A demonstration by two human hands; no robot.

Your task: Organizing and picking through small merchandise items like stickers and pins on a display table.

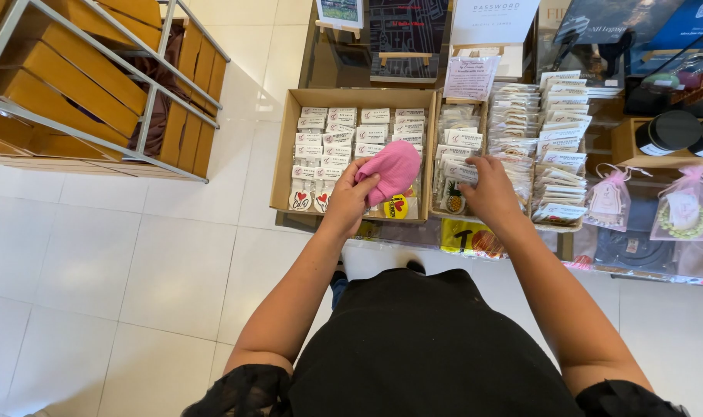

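A: What did the left hand (pixel 350 197) have?

B: A pink cloth (pixel 392 170). The fingers were curled tight around its lower end, thumb pressed on top, and the bunched cloth stuck up and to the right of the fist. It hung over the near right corner of a cardboard box (pixel 283 154).

A: What was in that box?

B: Rows of small white cards (pixel 332 143) lying flat, with a few badges (pixel 310 200) at the near edge, 2 of them showing red hearts.

A: And the right hand (pixel 490 193)?

B: It was at the next tray (pixel 437 154), fingers bent down onto clear packets (pixel 461 139) standing in it. The fingertips touched the packet tops. Whether they pinched one, I could not tell.

A: Were the 2 hands touching?

B: No, they were apart, with the box wall and tray edge between them.

A: Anything further right?

B: Stacks of flat packets (pixel 560 116) leaning in rows, then 2 pink gift bags (pixel 608 197) and 2 black jars (pixel 668 133) on a shelf.

A: And to the left?

B: A metal rack (pixel 147 116) holding wooden crates, standing on a white tiled floor (pixel 96 270).
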